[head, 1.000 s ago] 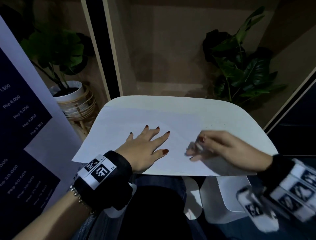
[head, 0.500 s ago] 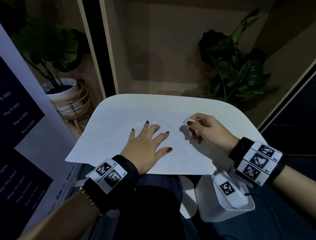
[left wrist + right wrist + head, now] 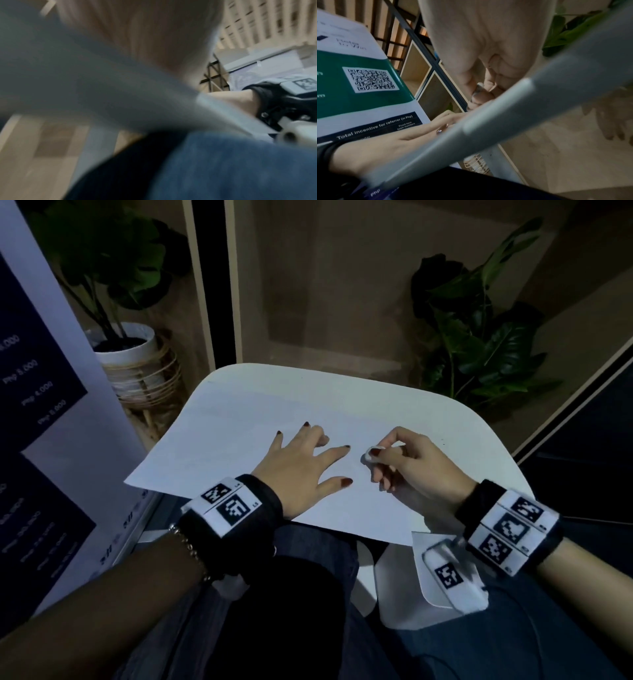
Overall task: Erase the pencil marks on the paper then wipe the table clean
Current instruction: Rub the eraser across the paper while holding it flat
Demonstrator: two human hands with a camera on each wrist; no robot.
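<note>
We pin the paper (image 3: 239,440) with our flat left hand (image 3: 301,467). Our right hand (image 3: 411,463) pinches the eraser (image 3: 371,455); short, light strokes should avoid creasing.

The head view is dim and bluish; the white surface (image 3: 445,419) and paper (image 3: 239,433) are its brightest parts, while the corners fall dark. Straight frames bow near the edges. The left wrist view is heavily smeared with blur. The right wrist view is brighter, its near edge out of focus.
</note>
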